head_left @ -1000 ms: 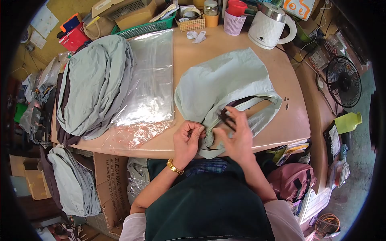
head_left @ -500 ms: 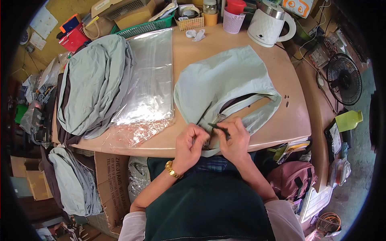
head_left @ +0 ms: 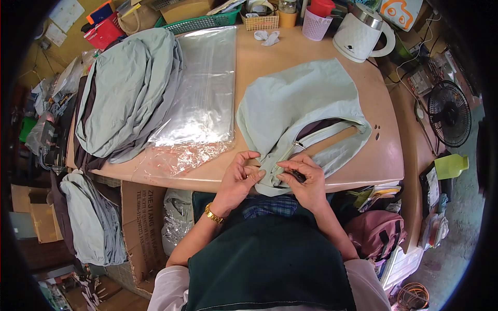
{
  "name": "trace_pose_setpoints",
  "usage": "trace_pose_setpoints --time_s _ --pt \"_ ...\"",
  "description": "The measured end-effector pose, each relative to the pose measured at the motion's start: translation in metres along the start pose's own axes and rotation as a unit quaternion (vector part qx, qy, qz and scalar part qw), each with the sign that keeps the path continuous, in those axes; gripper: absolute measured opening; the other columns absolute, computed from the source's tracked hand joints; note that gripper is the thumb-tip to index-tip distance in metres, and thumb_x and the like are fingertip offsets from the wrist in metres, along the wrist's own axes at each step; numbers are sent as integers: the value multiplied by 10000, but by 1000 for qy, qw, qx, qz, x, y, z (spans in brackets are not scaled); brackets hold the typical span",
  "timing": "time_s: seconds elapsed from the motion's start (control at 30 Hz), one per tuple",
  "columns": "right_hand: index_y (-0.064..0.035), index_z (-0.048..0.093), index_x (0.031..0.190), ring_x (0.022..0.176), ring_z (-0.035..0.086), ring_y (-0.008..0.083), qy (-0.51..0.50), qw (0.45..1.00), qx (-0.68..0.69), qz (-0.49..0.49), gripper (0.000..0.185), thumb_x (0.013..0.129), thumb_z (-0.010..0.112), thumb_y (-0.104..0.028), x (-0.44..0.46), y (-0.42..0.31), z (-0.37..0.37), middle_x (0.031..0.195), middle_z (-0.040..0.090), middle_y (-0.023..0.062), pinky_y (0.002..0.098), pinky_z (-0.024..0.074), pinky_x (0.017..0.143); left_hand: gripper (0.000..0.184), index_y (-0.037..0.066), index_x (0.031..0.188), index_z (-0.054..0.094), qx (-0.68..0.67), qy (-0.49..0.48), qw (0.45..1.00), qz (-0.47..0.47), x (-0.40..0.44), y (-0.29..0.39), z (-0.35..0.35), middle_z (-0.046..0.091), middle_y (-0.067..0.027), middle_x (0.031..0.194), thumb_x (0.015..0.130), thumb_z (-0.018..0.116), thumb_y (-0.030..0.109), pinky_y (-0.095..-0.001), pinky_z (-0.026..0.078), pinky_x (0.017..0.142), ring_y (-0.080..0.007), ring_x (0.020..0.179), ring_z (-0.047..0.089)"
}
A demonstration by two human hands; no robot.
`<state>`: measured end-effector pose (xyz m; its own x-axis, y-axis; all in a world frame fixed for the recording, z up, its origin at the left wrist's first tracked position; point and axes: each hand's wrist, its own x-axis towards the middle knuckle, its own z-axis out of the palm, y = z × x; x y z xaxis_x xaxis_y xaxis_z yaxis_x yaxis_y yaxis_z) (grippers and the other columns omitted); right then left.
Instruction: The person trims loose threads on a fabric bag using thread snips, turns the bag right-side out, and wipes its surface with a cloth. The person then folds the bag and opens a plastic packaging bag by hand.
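Note:
A pale grey-green fabric bag with a zipper lies on the table, its strap end near the front edge. My left hand is beside that end, thumb and forefinger apart with a gap between them. Whether a thread lies in the gap I cannot tell. In my right hand, curled fingers hold a small dark tool, probably thread snips, mostly hidden in the palm. The right fingertips are at the bag's edge, just below the zipper pull.
Left of the bag are clear plastic sheets and a pile of similar bags. A white kettle, a lilac cup and a basket line the back. A fan stands at right.
My left thumb and forefinger have parted from a closed pinch. The right hand has turned, with the dark tool now drawn into the palm. The view has shifted slightly.

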<state>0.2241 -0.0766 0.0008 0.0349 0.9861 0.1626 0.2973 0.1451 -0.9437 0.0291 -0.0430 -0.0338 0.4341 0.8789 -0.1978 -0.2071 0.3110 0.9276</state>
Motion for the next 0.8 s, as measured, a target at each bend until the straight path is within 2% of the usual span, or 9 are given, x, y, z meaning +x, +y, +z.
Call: trace_pose_setpoints --time_s 0.07,0.23,0.3,0.33,0.37,0.47,0.57,0.6,0.8 --pt "-20 723 911 724 557 106 -4 999 24 -30 200 735 727 76 -2 1 0 847 573 38 234 442 613 421 50 1264 422 -93 5 994 -48 -3 2 1 641 2 821 914 656 50 -173 435 610 -31 675 540" --pt "-34 694 845 669 547 154 -16 988 -55 -145 289 637 671 165 -6 6 1 812 531 43 273 439 579 371 43 1241 427 -64 15 997 -31 -7 7 7 619 20 785 929 627 36 -154 369 584 -6 655 490" --pt "-29 653 779 630 520 160 -244 962 113 -42 202 664 698 131 -4 -13 -13 758 519 47 285 404 554 353 34 1231 423 -32 27 999 -18 -7 10 8 620 18 783 934 612 18 -154 341 576 2 645 458" --pt "-17 617 739 613 490 134 -264 954 101 -94 154 701 733 77 -4 -8 -17 701 508 35 289 378 545 347 35 1229 420 -18 24 1000 -6 -8 11 8 619 21 781 936 606 16 -155 329 567 4 637 447" --pt "-17 617 739 613 490 134 -265 954 102 -94 154 701 733 77 -5 -3 -18 701 508 35 289 378 545 342 36 1227 418 -4 19 1000 6 -8 11 7 618 24 779 938 600 14 -156 318 559 6 629 436" --pt "-15 642 760 603 394 102 -37 996 65 -44 158 717 793 2 0 -1 -20 662 433 -3 274 353 547 332 36 1227 414 15 19 1000 16 -9 10 8 603 35 758 945 588 17 -161 309 545 6 614 414" --pt "-12 687 839 603 389 97 17 999 34 17 163 720 798 -2 11 -12 -19 667 436 -7 253 347 551 332 36 1233 412 12 13 1000 12 -8 6 7 566 47 726 949 584 24 -159 299 542 4 607 397" --pt "-8 705 912 615 426 82 -1 1000 3 -19 199 732 787 9 13 -12 -19 689 484 -4 232 347 552 332 36 1233 412 12 15 1000 10 -9 6 6 566 47 726 949 584 24 -159 299 542 4 607 397" --pt "4 692 894 643 492 86 48 998 28 -18 162 746 741 46 15 6 -19 756 579 30 240 395 559 369 49 1257 395 -35 47 998 -7 -9 9 13 519 41 781 948 596 51 -187 330 554 -12 644 409"
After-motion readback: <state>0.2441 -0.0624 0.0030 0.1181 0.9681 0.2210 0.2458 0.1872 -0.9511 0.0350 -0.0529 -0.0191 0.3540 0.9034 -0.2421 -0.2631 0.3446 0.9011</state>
